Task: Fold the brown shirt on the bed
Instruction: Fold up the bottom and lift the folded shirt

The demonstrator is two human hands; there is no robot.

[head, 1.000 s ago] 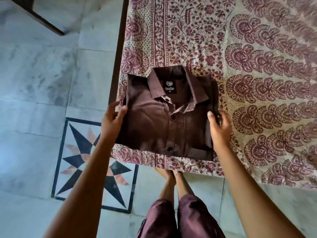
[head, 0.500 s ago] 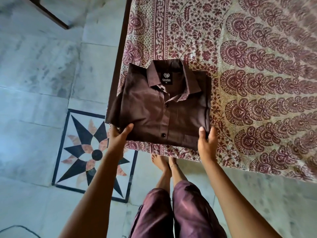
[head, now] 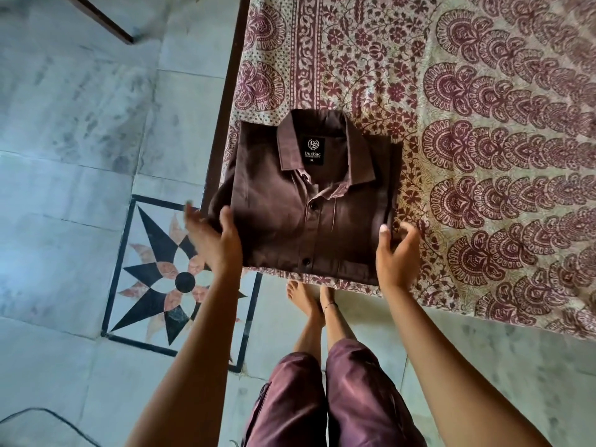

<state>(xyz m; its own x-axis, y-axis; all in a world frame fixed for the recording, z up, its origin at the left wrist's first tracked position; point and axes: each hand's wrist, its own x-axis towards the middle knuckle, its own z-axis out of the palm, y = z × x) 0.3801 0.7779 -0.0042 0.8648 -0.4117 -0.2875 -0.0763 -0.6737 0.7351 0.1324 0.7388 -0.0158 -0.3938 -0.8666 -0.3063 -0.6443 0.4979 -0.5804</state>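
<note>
The brown shirt (head: pixel 300 214) lies folded into a rectangle at the near left corner of the bed (head: pixel 483 156), collar and black label facing up. Its left side hangs slightly over the bed's dark edge. My left hand (head: pixel 216 243) is at the shirt's lower left side, thumb resting on the fabric and blurred fingers spread out to the left. At the lower right side is my right hand (head: pixel 395 256). Its thumb touches the edge and its fingers curl apart over the sheet.
A maroon-patterned bedsheet (head: pixel 467 91) covers the bed. Its dark wooden frame edge (head: pixel 225 108) runs along the left. On the marble floor is a star inlay (head: pixel 180 279). My bare feet (head: pixel 309 301) stand at the bed's front edge. A dark furniture leg (head: pixel 106 21) is top left.
Both hands have slid from the shirt's bottom corners up to its lower sides and loosened their grip. The shirt's raised left side has come down closer to the bed.
</note>
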